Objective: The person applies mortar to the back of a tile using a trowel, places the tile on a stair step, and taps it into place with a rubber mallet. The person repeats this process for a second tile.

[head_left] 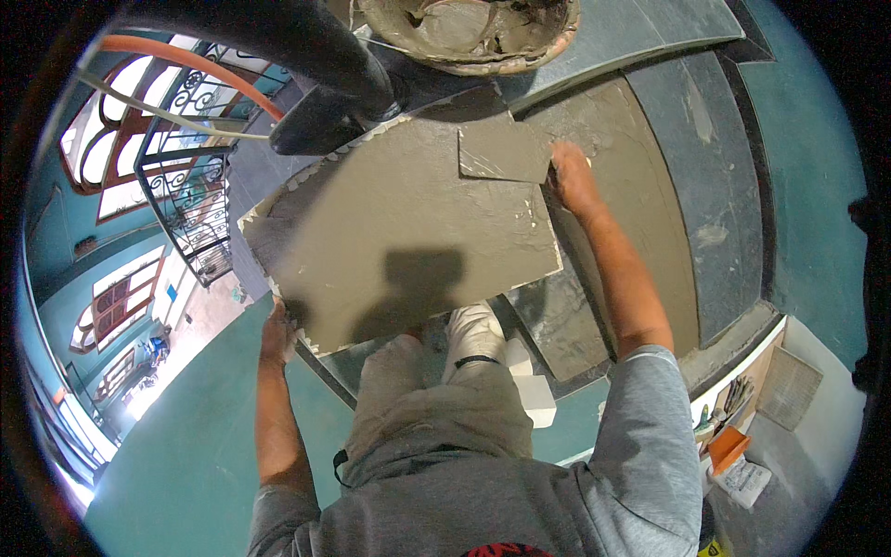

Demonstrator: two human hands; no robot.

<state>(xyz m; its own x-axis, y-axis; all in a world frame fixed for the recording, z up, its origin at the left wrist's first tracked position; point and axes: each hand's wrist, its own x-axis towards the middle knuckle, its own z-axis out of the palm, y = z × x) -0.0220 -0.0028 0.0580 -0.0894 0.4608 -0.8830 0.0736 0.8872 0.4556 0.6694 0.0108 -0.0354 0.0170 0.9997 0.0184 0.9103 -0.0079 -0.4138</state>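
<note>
Right hand: from my remote seat I see the right hand (571,176) clenched at the right end of the flat trowel; I cannot make out the handle under its fingers.
Trowel: the trowel (501,153), rectangular and smeared with mortar, lies over the upper right part of the coated slab, its flat face toward me.
Left hand: the left hand (277,332) is at the slab's lower left corner, touching the edge; its fingers are partly hidden, so I cannot tell how tightly they close.
Coated slab: the coated slab (353,200) is in front of the person, above the knees in my view, its face covered in grey-brown mortar and its rim ragged and pale (a dark shadow (422,269) falls across its lower middle).
Mortar tub: at the top, beyond the slab, I have the mortar tub (469,26), its inside thickly caked.
Mortar bed: to the right of the slab, the mortar bed (640,195) runs beside a grey stone strip (710,186).
Dark pole: the dark pole (343,65) slants in at upper left, near an orange hose (200,65).
Lower right: an orange tool (729,449) sits beside a white packet (743,483), with a gridded panel (789,388) above them.
Beside the knees: I see white blocks (534,397).
</note>
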